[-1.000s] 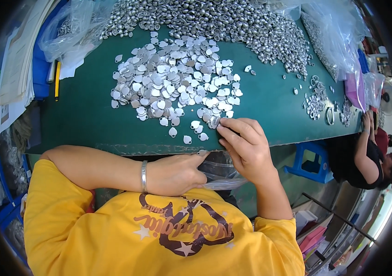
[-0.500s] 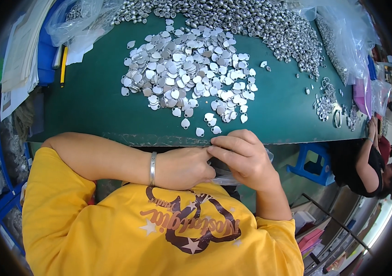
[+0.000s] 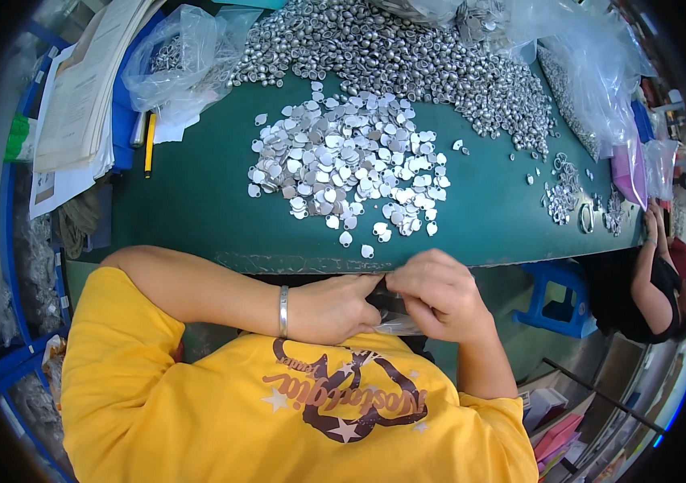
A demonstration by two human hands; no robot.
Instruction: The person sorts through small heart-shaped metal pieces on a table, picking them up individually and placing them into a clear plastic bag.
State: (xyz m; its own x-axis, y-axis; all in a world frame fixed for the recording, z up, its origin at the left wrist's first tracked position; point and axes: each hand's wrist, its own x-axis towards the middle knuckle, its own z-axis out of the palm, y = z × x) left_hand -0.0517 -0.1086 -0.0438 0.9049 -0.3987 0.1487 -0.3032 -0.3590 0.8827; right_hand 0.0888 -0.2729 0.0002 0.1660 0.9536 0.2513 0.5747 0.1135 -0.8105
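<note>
Two bare hands nearly meet at the table's front edge, centre of the frame. The left hand [image 3: 331, 308] has its index finger extended and the others folded; the right hand [image 3: 440, 296] has its fingers curled toward the thumb. Whether either grips a piece cannot be told. The flat silver tabs [image 3: 343, 157] lie heaped at upper centre, a few strays lying nearer the edge. A clear plastic bag [image 3: 399, 325] shows just below, between the hands. Assessed risks: a stray tab could be knocked over the edge by a brushing hand; a small piece could slip from a loose pinch; tabs pushed upward could mix with the domed metal pieces [image 3: 440, 84]. The green table [image 3: 182, 201] is scuffed along its front edge. Papers [image 3: 85, 105] and a yellow pen-like tool [image 3: 150, 145] occupy the upper left; a blue stool [image 3: 556, 299] and a co-worker [image 3: 637, 294] in dark clothing are at right.
</note>
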